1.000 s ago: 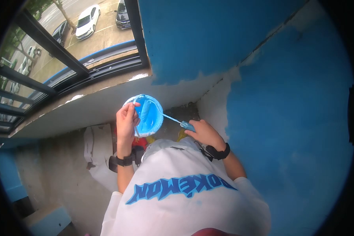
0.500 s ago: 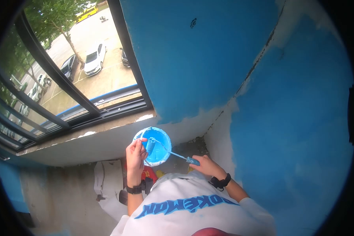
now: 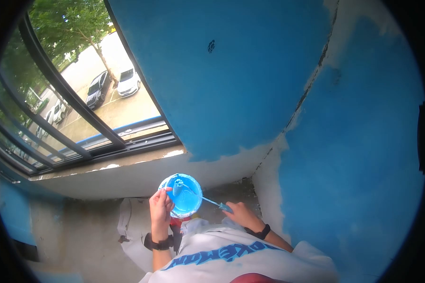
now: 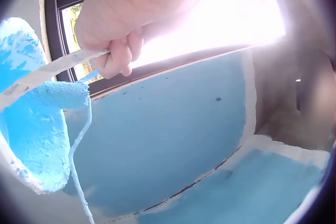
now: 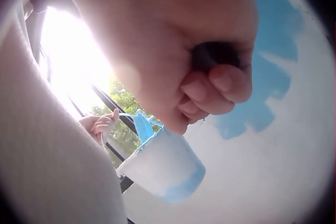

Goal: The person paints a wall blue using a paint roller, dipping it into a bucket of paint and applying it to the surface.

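Note:
My left hand point(image 3: 160, 207) grips the pale strap handle point(image 4: 47, 76) of a white paint bucket point(image 5: 168, 162), its fingers curled round it. The bucket hangs in front of my body, its rim and inner wall coated in light blue paint. With my right hand point(image 3: 243, 215) I hold a paint roller by its handle point(image 3: 225, 207), fingers wrapped round the dark grip end point(image 5: 215, 56). A thin paint-covered rod runs from there to the blue-soaked roller cover point(image 4: 62, 96). The cover is at the bucket's opening, near the far left of the rim, close to my left hand.
Ahead is a wall painted blue point(image 3: 231, 94) above a white lower strip point(image 3: 127, 181). Another blue wall point(image 3: 344, 155) stands at right, with a cracked corner seam between. A barred window point(image 3: 80, 127) overlooks parked cars. Pale sheeting point(image 3: 132, 226) lies on the floor.
The head view has tilted up, showing more wall and window. The roller cover has shifted from lying across the bucket's inside to its far left rim. Both hands keep their hold.

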The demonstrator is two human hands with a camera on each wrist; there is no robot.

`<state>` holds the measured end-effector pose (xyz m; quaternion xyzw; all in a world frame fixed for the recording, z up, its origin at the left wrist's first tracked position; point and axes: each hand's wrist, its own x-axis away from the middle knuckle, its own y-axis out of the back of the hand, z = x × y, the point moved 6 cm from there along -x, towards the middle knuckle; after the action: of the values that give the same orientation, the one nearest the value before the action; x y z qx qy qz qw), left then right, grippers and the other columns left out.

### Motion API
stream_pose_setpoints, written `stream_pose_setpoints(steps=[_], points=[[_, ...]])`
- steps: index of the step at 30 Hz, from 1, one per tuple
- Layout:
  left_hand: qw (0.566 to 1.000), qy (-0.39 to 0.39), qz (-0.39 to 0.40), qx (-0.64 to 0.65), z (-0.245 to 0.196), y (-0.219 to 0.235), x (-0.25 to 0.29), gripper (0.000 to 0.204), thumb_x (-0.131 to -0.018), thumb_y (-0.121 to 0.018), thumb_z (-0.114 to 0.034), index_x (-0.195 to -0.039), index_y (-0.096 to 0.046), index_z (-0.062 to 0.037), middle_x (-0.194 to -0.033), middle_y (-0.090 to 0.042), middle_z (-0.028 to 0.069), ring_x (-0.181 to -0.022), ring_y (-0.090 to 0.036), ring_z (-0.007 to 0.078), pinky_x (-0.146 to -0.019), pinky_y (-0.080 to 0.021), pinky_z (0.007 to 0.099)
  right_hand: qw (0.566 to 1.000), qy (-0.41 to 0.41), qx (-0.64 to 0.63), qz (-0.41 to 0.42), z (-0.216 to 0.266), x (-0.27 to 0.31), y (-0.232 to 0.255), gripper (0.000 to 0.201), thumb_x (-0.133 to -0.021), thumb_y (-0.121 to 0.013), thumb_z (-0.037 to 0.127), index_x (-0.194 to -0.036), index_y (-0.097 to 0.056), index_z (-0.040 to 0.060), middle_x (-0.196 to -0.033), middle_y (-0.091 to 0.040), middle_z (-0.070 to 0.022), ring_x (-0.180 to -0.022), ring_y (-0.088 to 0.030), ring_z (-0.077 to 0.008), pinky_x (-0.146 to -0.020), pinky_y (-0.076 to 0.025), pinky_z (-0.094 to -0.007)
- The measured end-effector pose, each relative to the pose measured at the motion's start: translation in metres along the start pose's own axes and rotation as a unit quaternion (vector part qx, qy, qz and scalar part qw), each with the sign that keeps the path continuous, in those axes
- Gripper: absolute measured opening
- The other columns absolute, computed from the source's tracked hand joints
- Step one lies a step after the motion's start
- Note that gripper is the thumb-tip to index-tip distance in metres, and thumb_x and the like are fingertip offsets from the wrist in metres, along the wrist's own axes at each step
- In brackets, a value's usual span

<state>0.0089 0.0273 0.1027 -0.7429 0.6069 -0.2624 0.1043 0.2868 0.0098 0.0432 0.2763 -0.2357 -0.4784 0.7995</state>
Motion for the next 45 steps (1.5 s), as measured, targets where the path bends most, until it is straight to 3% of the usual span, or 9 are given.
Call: stream_pose_setpoints(steps=[2, 4, 10, 30, 33, 35, 45], points=[[1.000, -0.001, -0.012, -0.004, 0.004, -0.002, 0.004, 0.027, -0.102, -0.046, -0.020, -0.104, -0.059, 0.0026, -0.057, -0.030, -0.0078, -0.046, -0.025, 0.0027, -0.044, -0.022, 0.0205, 0.999, 0.004, -0.032, 0.002, -0.011, -0.003, -0.003, 0.022, -0.089, -0.064, 0.023, -0.090, -0.057, 0.0015, -0.072, -0.063, -0.0221, -0.067, -0.062, -0.0420, -0.059, -0.050, -0.0450], [1.000, -0.001, -0.018, 0.002, 0.008, -0.003, 0.007, 0.026, -0.102, -0.046, -0.020, -0.105, -0.059, 0.0026, -0.057, -0.030, -0.0077, -0.047, -0.025, 0.0030, -0.044, -0.022, 0.0209, 0.999, 0.027, 0.036, -0.002, -0.012, -0.004, 0.002, 0.021, -0.088, -0.064, 0.021, -0.090, -0.057, 0.0012, -0.072, -0.063, -0.0221, -0.069, -0.062, -0.0421, -0.059, -0.050, -0.0450], [1.000, 0.010, -0.012, -0.001, 0.019, -0.003, -0.001, 0.026, -0.102, -0.046, -0.020, -0.104, -0.059, 0.0030, -0.057, -0.030, -0.0075, -0.046, -0.025, 0.0031, -0.044, -0.022, 0.0209, 1.000, 0.011, -0.021, -0.008, -0.025, 0.001, -0.005, 0.020, -0.088, -0.064, 0.021, -0.092, -0.059, 0.0022, -0.073, -0.063, -0.0222, -0.070, -0.062, -0.0427, -0.060, -0.050, -0.0461], [0.995, 0.024, 0.081, 0.051, 0.005, 0.029, -0.008, 0.025, -0.102, -0.046, -0.018, -0.104, -0.059, 0.0035, -0.058, -0.031, -0.0073, -0.046, -0.025, 0.0024, -0.043, -0.022, 0.0207, 0.993, -0.034, 0.071, -0.083, 0.030, 0.038, -0.024, 0.021, -0.088, -0.065, 0.021, -0.087, -0.059, 0.0009, -0.072, -0.062, -0.0235, -0.063, -0.060, -0.0406, -0.056, -0.047, -0.0430], [0.995, 0.021, 0.084, 0.049, -0.003, 0.029, -0.009, 0.026, -0.102, -0.046, -0.019, -0.104, -0.060, 0.0029, -0.058, -0.031, -0.0073, -0.046, -0.025, 0.0028, -0.043, -0.022, 0.0208, 0.994, -0.042, 0.018, -0.102, 0.034, 0.039, -0.028, 0.021, -0.089, -0.065, 0.020, -0.088, -0.059, 0.0005, -0.072, -0.062, -0.0238, -0.063, -0.059, -0.0408, -0.056, -0.048, -0.0433], [0.994, 0.024, 0.089, 0.054, -0.005, 0.027, -0.010, 0.026, -0.102, -0.046, -0.019, -0.104, -0.060, 0.0028, -0.057, -0.031, -0.0073, -0.046, -0.025, 0.0029, -0.043, -0.022, 0.0209, 0.994, -0.066, 0.031, -0.087, 0.029, 0.039, -0.034, 0.019, -0.088, -0.064, 0.020, -0.089, -0.056, 0.0024, -0.070, -0.062, -0.0223, -0.069, -0.061, -0.0422, -0.058, -0.049, -0.0469], [0.994, 0.014, 0.101, 0.038, -0.012, 0.027, -0.012, 0.025, -0.101, -0.049, -0.018, -0.105, -0.061, 0.0037, -0.059, -0.031, -0.0084, -0.047, -0.024, 0.0016, -0.044, -0.020, 0.0208, 0.988, -0.083, 0.089, -0.097, 0.036, 0.046, -0.030, 0.019, -0.087, -0.064, 0.019, -0.090, -0.054, 0.0033, -0.070, -0.061, -0.0219, -0.069, -0.061, -0.0436, -0.060, -0.048, -0.0497]])
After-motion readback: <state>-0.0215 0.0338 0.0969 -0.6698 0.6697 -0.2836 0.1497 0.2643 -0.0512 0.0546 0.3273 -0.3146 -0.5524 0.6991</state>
